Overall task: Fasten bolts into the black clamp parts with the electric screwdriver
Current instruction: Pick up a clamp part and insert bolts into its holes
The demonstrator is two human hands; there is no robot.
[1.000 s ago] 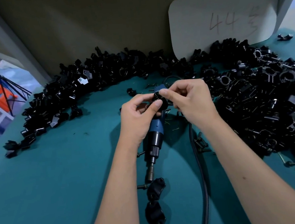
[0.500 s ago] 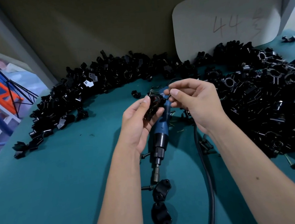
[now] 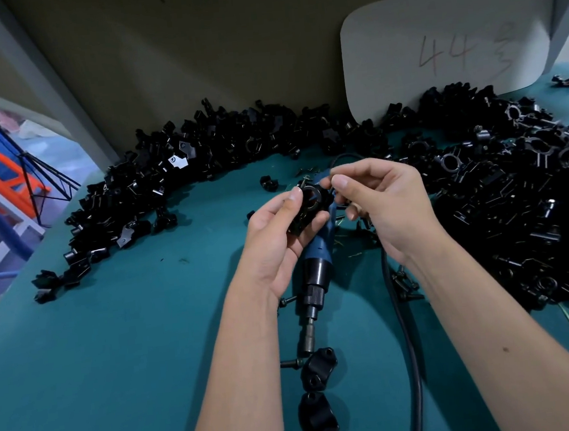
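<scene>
Up close, left hand grips a black ring-shaped clamp; right hand pinches something unclear

Your left hand is holding a clamp part at frame centre, with your right hand just right of it. The electric screwdriver is lying on the table beneath them. Two clamp halves are sitting below its tip. Piled clamp parts are arcing across the upper frame and down the right.
</scene>
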